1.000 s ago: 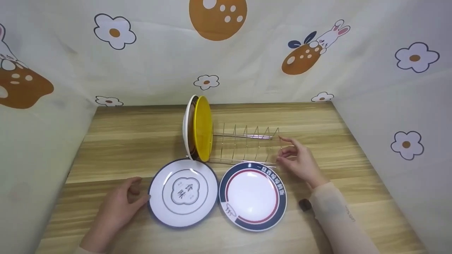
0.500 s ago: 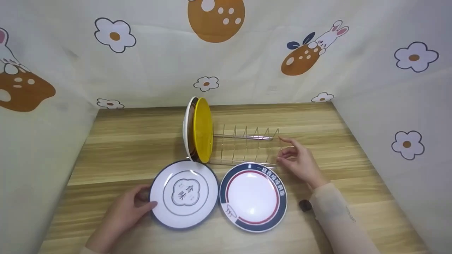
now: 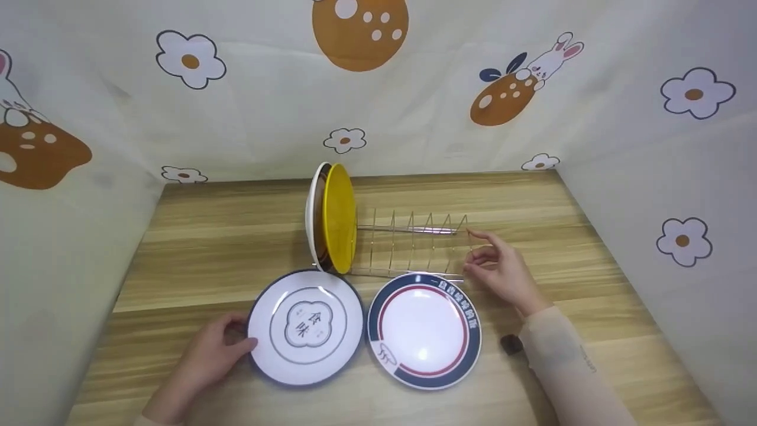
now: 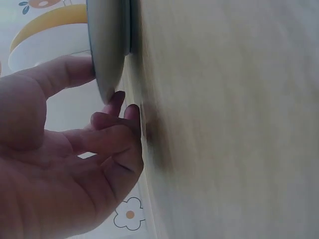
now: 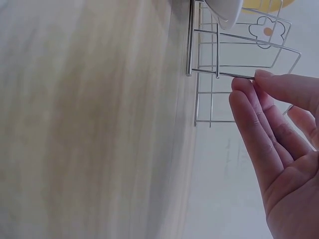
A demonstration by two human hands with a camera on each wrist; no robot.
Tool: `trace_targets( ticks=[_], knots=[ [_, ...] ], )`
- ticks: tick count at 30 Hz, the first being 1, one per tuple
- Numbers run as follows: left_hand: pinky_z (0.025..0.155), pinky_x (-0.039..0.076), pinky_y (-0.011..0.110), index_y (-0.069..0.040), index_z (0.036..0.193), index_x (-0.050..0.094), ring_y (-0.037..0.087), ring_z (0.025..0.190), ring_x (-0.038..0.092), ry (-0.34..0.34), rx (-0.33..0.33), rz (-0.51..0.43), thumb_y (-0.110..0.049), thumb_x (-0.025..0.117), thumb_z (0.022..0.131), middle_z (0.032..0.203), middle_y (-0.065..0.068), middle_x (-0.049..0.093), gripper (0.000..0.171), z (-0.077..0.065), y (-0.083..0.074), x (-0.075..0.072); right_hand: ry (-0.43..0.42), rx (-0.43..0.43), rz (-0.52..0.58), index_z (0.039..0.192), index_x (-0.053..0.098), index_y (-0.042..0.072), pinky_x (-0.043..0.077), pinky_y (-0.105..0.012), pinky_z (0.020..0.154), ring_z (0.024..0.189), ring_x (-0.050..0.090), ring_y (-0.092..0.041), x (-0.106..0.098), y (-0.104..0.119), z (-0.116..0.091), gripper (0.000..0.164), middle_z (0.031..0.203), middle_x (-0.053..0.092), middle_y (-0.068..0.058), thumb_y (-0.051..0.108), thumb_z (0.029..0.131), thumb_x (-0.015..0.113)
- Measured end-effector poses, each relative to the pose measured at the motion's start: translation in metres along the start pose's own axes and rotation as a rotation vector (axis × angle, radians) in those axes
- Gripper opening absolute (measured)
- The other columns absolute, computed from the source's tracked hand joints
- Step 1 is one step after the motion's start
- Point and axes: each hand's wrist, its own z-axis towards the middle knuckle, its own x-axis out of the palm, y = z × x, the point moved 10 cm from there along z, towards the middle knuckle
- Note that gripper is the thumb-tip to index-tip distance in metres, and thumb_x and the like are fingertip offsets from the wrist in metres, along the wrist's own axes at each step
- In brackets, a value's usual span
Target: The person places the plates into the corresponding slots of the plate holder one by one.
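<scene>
My left hand [image 3: 208,355] grips the left rim of a white plate with a dark blue edge [image 3: 307,361]. In the left wrist view the thumb [image 4: 75,69] lies on the plate's upper face and fingertips reach under its rim. At the other side, my right hand [image 3: 502,269] pinches the end wire of a metal dish rack [image 3: 414,228] between thumb and fingers, as the right wrist view also shows. At the rack's left end a yellow plate [image 3: 340,219], a brown one [image 3: 320,219] and a white one [image 3: 310,219] stand on edge.
A white plate with a navy and red rim [image 3: 424,331] lies flat in front of the rack, close beside the gripped plate. A small black object [image 3: 511,344] is near the right sleeve [image 3: 562,355]. Patterned cloth [image 3: 266,106] encloses the wooden table [image 3: 207,236] at the back and sides.
My left hand has closed on the blue-edged plate, its thumb coming over the rim. That plate has shifted very slightly. The right hand stays on the rack.
</scene>
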Motion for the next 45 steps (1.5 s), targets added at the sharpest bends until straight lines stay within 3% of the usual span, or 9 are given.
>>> trace_targets(
  ticks=[3,5,9,11,17,22,25,31,45],
  knots=[
    [0.087,0.058,0.042,0.006,0.137,0.055,0.032,0.107,0.062,-0.017,-0.031,-0.022,-0.019,0.071,0.094,0.133,0.026,0.060,0.052,-0.002,0.002,-0.003,0.001,0.000,-0.002,0.148,0.050,0.003,0.062,-0.026,0.086,0.095,0.071,-0.035,0.000,0.000,0.000,0.072,0.101,0.073,-0.026,-0.014,0.082,0.075],
    [0.084,0.059,0.039,0.006,0.134,0.055,0.034,0.107,0.064,-0.028,-0.033,-0.055,-0.017,0.069,0.095,0.137,0.029,0.058,0.048,-0.003,0.001,-0.005,0.002,0.000,-0.004,0.148,0.050,0.003,0.062,-0.027,0.087,0.095,0.071,-0.036,0.000,-0.001,0.000,0.072,0.101,0.073,-0.026,-0.014,0.082,0.075],
    [0.109,0.052,0.047,0.008,0.130,0.050,0.049,0.135,0.053,-0.018,0.015,-0.195,-0.009,0.062,0.097,0.147,0.036,0.048,0.039,-0.005,-0.006,-0.005,-0.005,-0.004,-0.014,0.149,0.049,0.003,0.062,-0.027,0.086,0.095,0.071,-0.036,0.000,-0.011,0.004,0.073,0.101,0.074,-0.026,-0.014,0.082,0.076],
    [0.111,0.050,0.047,0.008,0.129,0.047,0.050,0.139,0.048,0.000,0.026,-0.279,-0.006,0.059,0.099,0.147,0.037,0.047,0.035,-0.007,-0.009,-0.004,-0.011,-0.008,-0.020,0.149,0.050,0.004,0.062,-0.025,0.085,0.095,0.072,-0.034,0.000,-0.019,0.006,0.074,0.101,0.074,-0.024,-0.013,0.082,0.077],
    [0.084,0.064,0.035,0.004,0.131,0.042,0.025,0.105,0.069,0.041,-0.051,-0.518,-0.003,0.053,0.102,0.123,0.025,0.062,0.032,-0.011,-0.004,0.004,-0.011,-0.011,0.007,0.149,0.052,0.010,0.062,-0.023,0.083,0.092,0.072,-0.028,-0.001,-0.032,0.010,0.075,0.098,0.075,-0.019,-0.010,0.082,0.079],
    [0.085,0.064,0.035,0.001,0.132,0.042,0.018,0.101,0.068,0.068,-0.113,-0.635,-0.007,0.054,0.102,0.126,0.020,0.060,0.033,-0.014,-0.001,0.008,-0.009,-0.008,0.013,0.150,0.050,0.007,0.062,-0.024,0.084,0.093,0.071,-0.032,0.000,-0.031,0.010,0.076,0.099,0.074,-0.023,-0.013,0.082,0.077],
    [0.090,0.062,0.036,-0.009,0.141,0.038,0.018,0.108,0.067,0.150,-0.115,-0.741,-0.010,0.055,0.102,0.136,0.019,0.056,0.042,-0.016,-0.004,0.011,-0.005,-0.002,0.001,0.150,0.049,0.006,0.062,-0.025,0.086,0.095,0.071,-0.035,0.001,-0.020,0.007,0.075,0.101,0.073,-0.026,-0.015,0.082,0.075],
    [0.100,0.058,0.045,-0.029,0.160,0.017,0.021,0.126,0.062,0.349,0.126,-0.782,-0.007,0.055,0.103,0.156,0.025,0.039,0.073,-0.025,-0.025,0.014,-0.002,-0.006,0.000,0.150,0.048,0.003,0.062,-0.026,0.087,0.095,0.072,-0.035,0.001,-0.018,0.006,0.075,0.102,0.072,-0.028,-0.014,0.082,0.075],
    [0.089,0.063,0.049,-0.016,0.152,0.027,0.027,0.124,0.064,0.362,0.456,-0.768,0.014,0.061,0.092,0.146,0.011,0.054,0.075,-0.045,-0.056,0.004,-0.019,-0.012,0.011,0.148,0.053,0.011,0.062,-0.021,0.082,0.091,0.072,-0.027,-0.001,-0.033,0.010,0.075,0.100,0.075,-0.021,-0.010,0.081,0.079]
  ],
)
